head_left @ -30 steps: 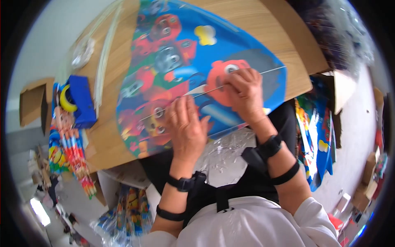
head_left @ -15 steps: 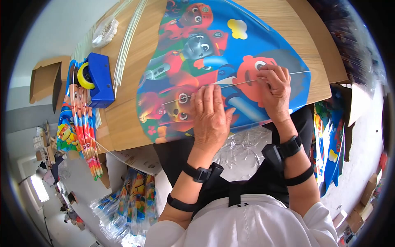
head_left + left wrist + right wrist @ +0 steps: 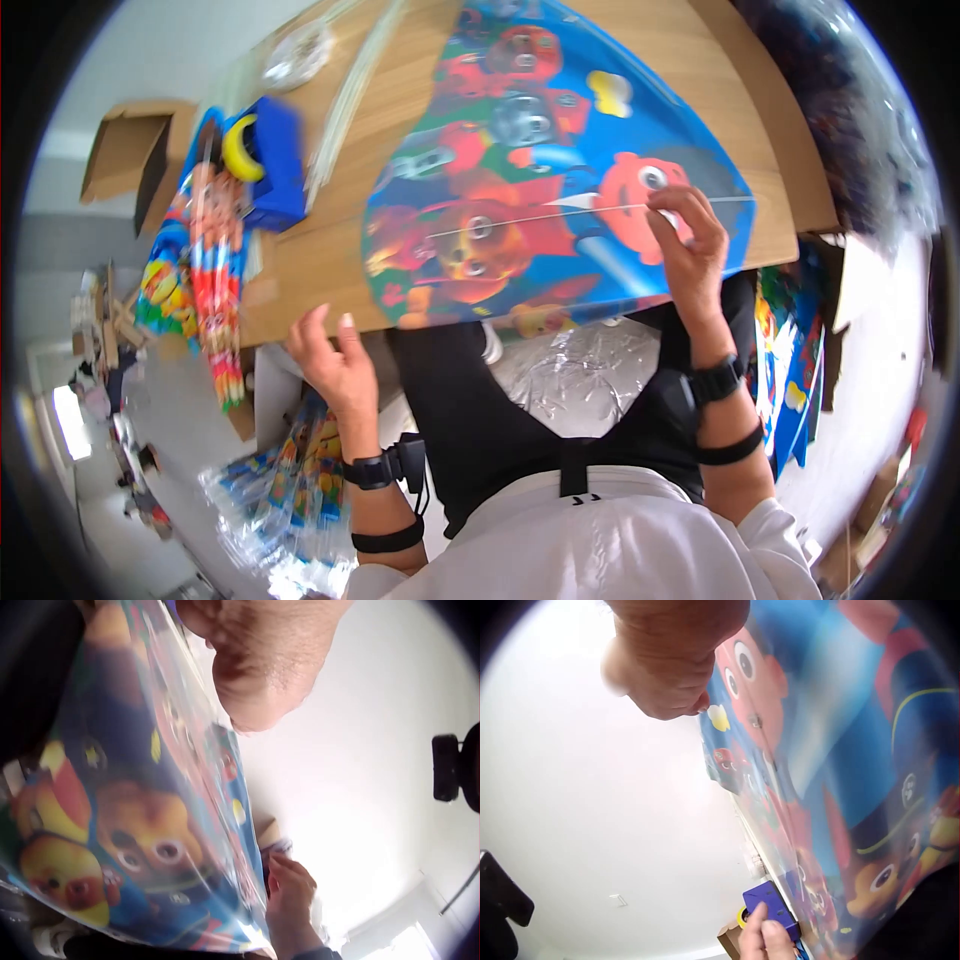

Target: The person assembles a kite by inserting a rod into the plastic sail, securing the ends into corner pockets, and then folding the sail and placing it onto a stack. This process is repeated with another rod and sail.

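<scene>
A large blue kite (image 3: 575, 190) printed with cartoon puppies and a boy's face lies over the wooden table (image 3: 335, 255), its lower edge past the table's front. Across it runs a thin white rod (image 3: 530, 220). My right hand (image 3: 695, 250) pinches the rod between thumb and index finger, beside the boy's face. Off the table's front left edge, my left hand (image 3: 335, 365) is in the air with fingers extended, holding nothing. In the left wrist view the kite's printed front edge (image 3: 142, 817) hangs near that hand.
A blue tape dispenser (image 3: 275, 165) with a yellow roll stands at the left, beside rolled printed kites (image 3: 215, 300). Pale sticks (image 3: 355, 95) and a clear bowl (image 3: 298, 55) lie behind. Bagged kites (image 3: 290, 480) sit low left; more printed sheets (image 3: 790, 370) hang at right.
My left hand has come off the kite and moved left and toward me, past the table edge. The right hand has stayed at the rod by the boy's face.
</scene>
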{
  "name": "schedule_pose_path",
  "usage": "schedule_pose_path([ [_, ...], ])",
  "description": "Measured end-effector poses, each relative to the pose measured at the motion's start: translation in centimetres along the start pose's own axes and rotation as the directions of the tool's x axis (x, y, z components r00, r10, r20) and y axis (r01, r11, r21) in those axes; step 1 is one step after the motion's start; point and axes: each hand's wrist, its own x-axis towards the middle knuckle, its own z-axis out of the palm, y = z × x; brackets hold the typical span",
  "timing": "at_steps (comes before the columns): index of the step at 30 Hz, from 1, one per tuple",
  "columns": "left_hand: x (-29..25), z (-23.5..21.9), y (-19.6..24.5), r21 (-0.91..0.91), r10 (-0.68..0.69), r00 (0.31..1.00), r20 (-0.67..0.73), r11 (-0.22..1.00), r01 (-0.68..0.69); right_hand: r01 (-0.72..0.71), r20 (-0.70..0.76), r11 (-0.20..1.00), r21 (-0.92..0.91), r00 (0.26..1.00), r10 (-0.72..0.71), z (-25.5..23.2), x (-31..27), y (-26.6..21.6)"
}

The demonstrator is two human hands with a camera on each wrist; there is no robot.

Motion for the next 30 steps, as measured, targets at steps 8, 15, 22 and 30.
schedule_pose_path([
  [8, -7.6, -3.8, -13.7, -0.149, -0.705, 0.688, 0.174, 0.671, 0.726, -0.497, 0.701, 0.843, 0.208, 0.677, 0.226, 7.3, -5.1, -8.7],
  [15, -7.4, -2.2, -14.8, 0.024, -0.736, 0.672, -0.081, 0.673, 0.739, -0.23, 0.868, 0.949, 0.216, 0.491, -0.079, 13.8, -6.8, -15.4],
  [22, -9.9, 0.6, -21.4, 0.024, -0.536, 0.806, 0.252, 0.836, 0.548, -0.202, 0.892, 0.95, 0.239, 0.432, -0.133, 17.5, -9.5, -16.2],
  [30, -5.8, -6.3, -7.2, -0.265, -0.084, 0.965, 0.25, 0.952, 0.151, -0.424, 0.797, 0.85, 0.313, 0.605, 0.008, 23.6, -12.3, -15.6],
])
